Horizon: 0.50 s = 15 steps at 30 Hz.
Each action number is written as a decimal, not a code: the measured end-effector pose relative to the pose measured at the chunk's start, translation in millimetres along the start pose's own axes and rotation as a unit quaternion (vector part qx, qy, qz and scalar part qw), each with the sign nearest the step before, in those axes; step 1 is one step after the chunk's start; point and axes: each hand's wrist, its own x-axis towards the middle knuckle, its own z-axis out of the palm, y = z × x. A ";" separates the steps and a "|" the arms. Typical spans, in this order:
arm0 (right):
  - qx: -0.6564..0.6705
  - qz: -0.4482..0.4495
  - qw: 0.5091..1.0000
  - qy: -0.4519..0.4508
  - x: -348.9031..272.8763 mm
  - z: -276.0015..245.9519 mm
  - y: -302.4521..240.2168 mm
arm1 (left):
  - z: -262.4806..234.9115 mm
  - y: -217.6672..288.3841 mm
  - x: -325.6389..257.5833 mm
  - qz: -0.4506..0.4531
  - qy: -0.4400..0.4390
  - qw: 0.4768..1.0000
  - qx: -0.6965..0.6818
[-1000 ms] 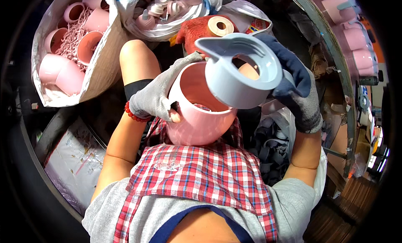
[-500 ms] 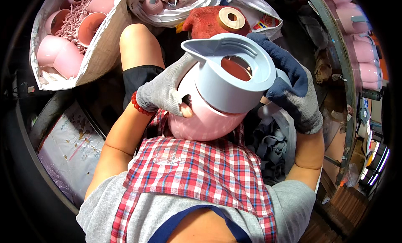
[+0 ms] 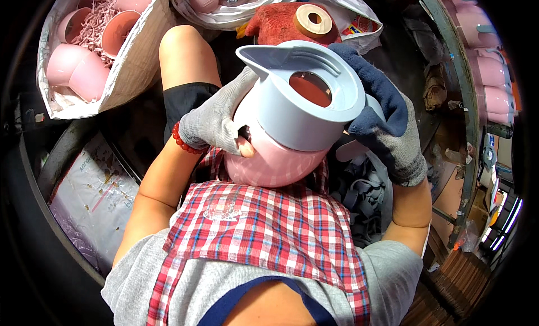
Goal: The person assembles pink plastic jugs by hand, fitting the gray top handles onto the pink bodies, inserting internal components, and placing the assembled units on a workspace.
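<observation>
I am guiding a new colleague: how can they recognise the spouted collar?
Beyond the red checked apron, the gloved left hand holds a pink jug body. The collar sits on its top, held by the gloved right hand. Its blue-grey colour and pointed spout distinguish it from that body.

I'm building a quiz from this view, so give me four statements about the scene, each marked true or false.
1. The left hand holds the pink body. True.
2. The spouted collar hangs clear of the pink body. False: the spouted collar sits on top of it.
3. The right hand is bare. False: the right hand wears a grey and navy glove.
4. The white bag at upper left contains pink parts. True.
</observation>
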 end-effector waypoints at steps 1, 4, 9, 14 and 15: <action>0.027 -0.005 1.000 -0.003 -0.4 -0.2 1.3 | 1.4 1.7 0.1 -0.005 0.002 1.000 -0.005; 0.083 -0.019 0.996 -0.011 -1.4 0.5 8.8 | 0.5 3.6 2.6 0.002 -0.018 1.000 0.005; 0.011 -0.015 1.000 -0.023 1.3 -0.2 15.9 | 1.3 13.8 24.2 0.099 0.001 0.995 -0.027; 0.041 -0.020 0.998 -0.031 2.9 0.9 23.6 | 17.3 33.4 36.9 0.002 0.050 0.997 0.052; 0.056 -0.017 0.998 -0.030 2.2 2.1 27.8 | 14.5 28.9 34.7 -0.008 0.052 0.997 0.050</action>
